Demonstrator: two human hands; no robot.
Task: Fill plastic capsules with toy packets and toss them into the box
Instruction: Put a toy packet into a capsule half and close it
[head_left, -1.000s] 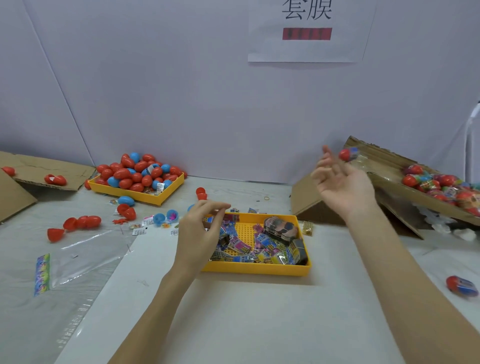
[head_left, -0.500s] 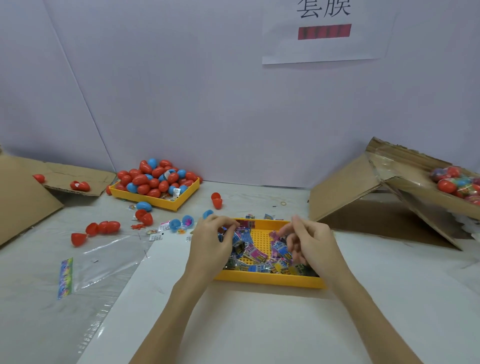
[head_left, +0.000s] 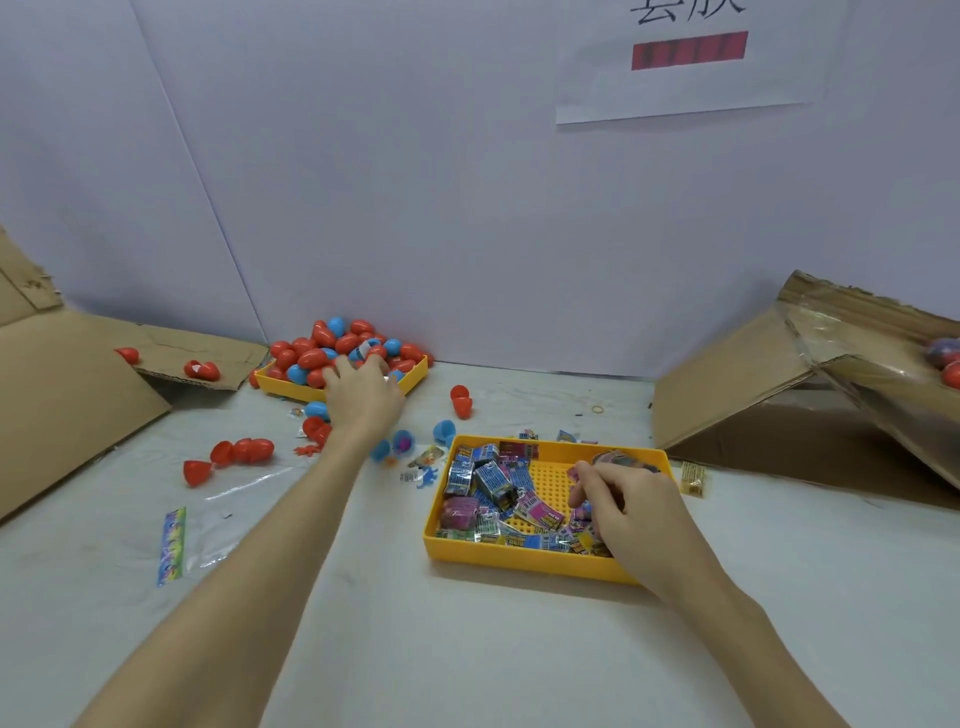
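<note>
A yellow tray (head_left: 524, 558) in front of me holds several colourful toy packets (head_left: 493, 480). My right hand (head_left: 631, 512) is inside it, fingers curled, pinching a pink and blue toy packet (head_left: 583, 512). My left hand (head_left: 363, 397) reaches far left to a second yellow tray (head_left: 415, 376) heaped with red and blue plastic capsules (head_left: 314, 356). Its fingers lie spread on the pile and lift nothing. The tilted cardboard box (head_left: 737, 384) at the right has filled capsules (head_left: 948, 361) inside it.
Loose red capsule halves (head_left: 236, 452) and blue halves (head_left: 444, 431) lie between the trays. Flattened cardboard (head_left: 67, 395) rises at the left. A clear plastic bag (head_left: 171, 545) lies near my left forearm. A single packet (head_left: 693, 478) sits right of the packet tray.
My right hand let a capsule go towards the box, then dropped into the packet tray. My left hand moved from the packet tray out to the capsule pile. The view has swung left.
</note>
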